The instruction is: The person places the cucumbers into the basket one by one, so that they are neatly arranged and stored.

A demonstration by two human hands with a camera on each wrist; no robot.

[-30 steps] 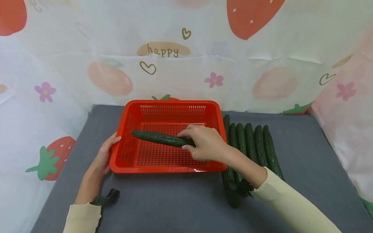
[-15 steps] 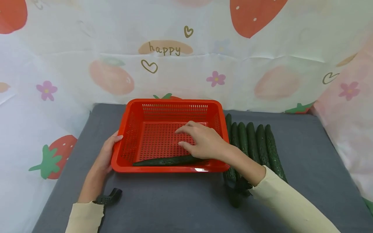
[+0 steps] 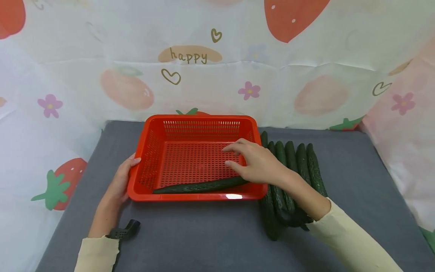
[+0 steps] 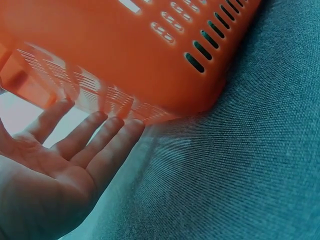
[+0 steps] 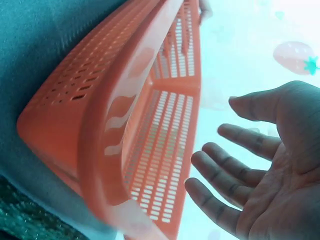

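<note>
A red plastic basket (image 3: 200,118) with slotted walls sits on the grey cloth. At its left side my left hand (image 3: 121,180) holds the rim, thumb over the edge. In the left wrist view, the fingertips (image 4: 134,126) rest against the outer wall. One long dark green cucumber (image 3: 200,187) lies inside the basket along the near wall. My right hand (image 3: 259,161) hovers over the basket's right part with nothing in it. Its fingers (image 5: 235,165) are spread and loosely bent in the right wrist view.
Several cucumbers (image 3: 316,170) lie side by side to the right of the basket, partly under my right forearm. The closest cucumber (image 3: 270,223) reaches up against the basket's right side. A strawberry-print curtain (image 3: 200,90) hangs behind the table (image 3: 197,234).
My right hand let go of the cucumber, which now lies along the basket's near wall. The hand has then drawn back to the right. The left hand stays on the rim.
</note>
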